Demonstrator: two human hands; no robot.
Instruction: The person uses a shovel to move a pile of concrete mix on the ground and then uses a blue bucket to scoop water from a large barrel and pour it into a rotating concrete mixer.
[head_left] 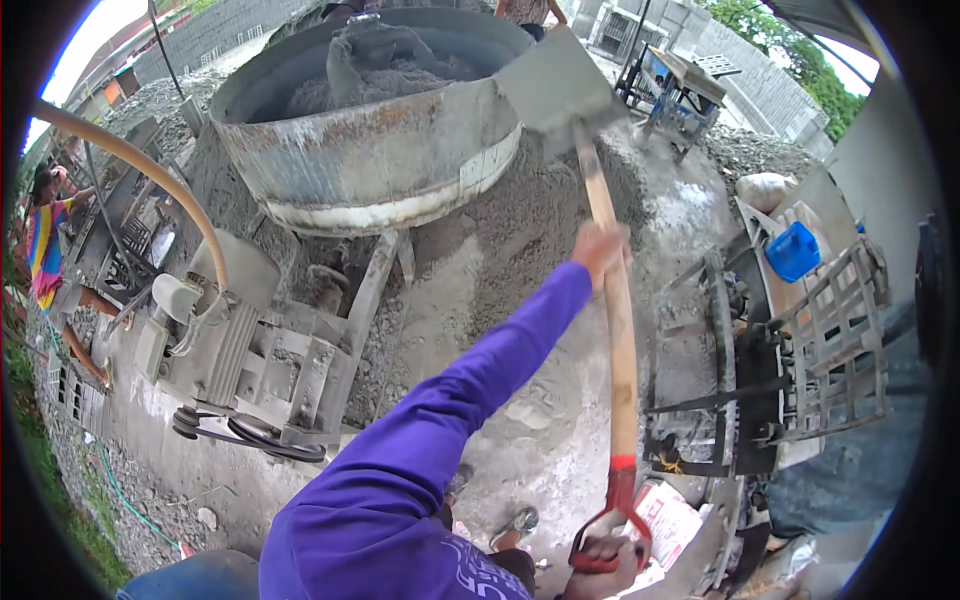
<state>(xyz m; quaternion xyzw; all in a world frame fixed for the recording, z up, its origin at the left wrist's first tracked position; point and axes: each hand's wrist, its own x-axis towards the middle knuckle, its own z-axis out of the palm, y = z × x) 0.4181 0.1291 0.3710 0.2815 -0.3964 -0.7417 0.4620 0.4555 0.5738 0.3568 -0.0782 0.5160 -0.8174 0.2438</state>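
My left hand (600, 252), at the end of a purple sleeve, is closed around the wooden shaft of a shovel (618, 350). My right hand (606, 566) grips the red D-shaped handle at the lower end of the same shovel. The broad grey blade (560, 85) is raised at the right rim of a large round mixing drum (370, 165) and is slightly blurred. Inside the drum lies wet grey mix (370, 78), with a mix-coated metal part standing in it. Below the blade, a heap of grey sand (560, 190) spreads beside the drum.
A dusty motor (215, 345) with a belt and pulleys stands left of me, beneath an orange-brown hose (150, 165). To the right are a metal frame machine (830, 340) and a blue container (793, 252). Another person (48, 245) in a multicoloured top is at far left.
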